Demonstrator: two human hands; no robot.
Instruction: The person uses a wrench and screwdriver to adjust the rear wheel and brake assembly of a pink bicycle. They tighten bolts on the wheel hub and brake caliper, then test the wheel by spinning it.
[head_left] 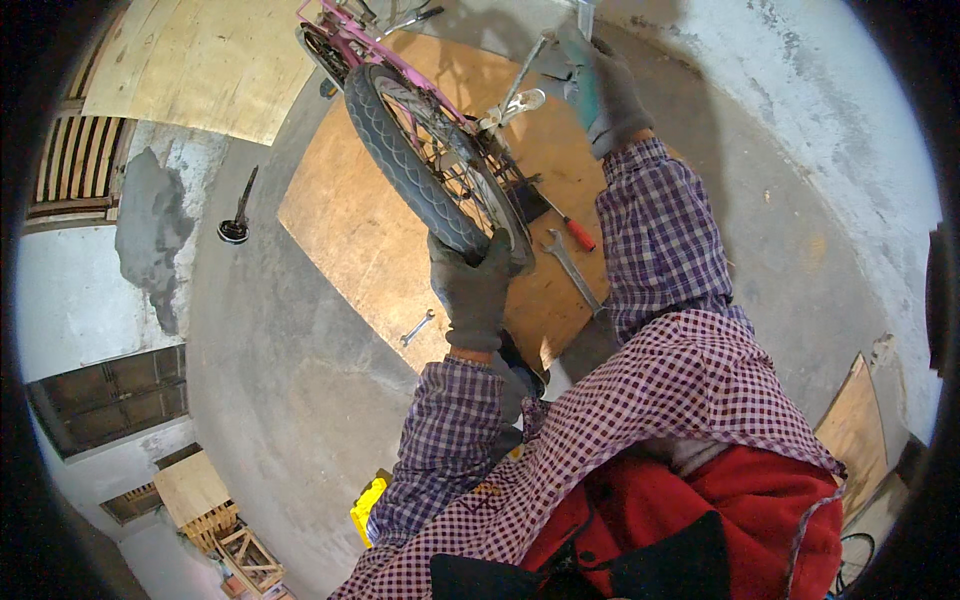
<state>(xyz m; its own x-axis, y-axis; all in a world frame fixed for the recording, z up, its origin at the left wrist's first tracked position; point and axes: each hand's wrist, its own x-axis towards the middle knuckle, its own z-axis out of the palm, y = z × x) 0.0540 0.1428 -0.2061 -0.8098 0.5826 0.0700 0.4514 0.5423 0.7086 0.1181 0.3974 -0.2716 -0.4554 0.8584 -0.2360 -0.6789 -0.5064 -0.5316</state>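
Two gloved hands: both are on a pink bicycle that lies on a plywood sheet (345,255) on the concrete floor (290,400).
Left hand (472,290): near, at about 6 o'clock of the wheel, fingers wrapped shut around the black tyre (400,160) and rim.
Right hand (605,90): farther, toward 12 o'clock of the picture, closed on a pale metal part of the bicycle frame (535,65); exactly which part I cannot tell.
Bicycle (350,40): from 11 to 12 o'clock, wheel tilted toward the viewer.
Doing it well: my judgement is that the tyre grip should stay firm and clear of the spokes (455,165), while the far hand steadies the frame so the wheel does not swing.
Tools: an open-ended spanner (572,270) and a red-handled screwdriver (575,232) lie just beside the wheel at 4 o'clock; a smaller spanner (417,327) lies at 7 o'clock.
Containers: a yellow box-like thing (368,505) shows by the left sleeve, contents hidden; wooden crates (235,545) at 7 o'clock, contents not visible.
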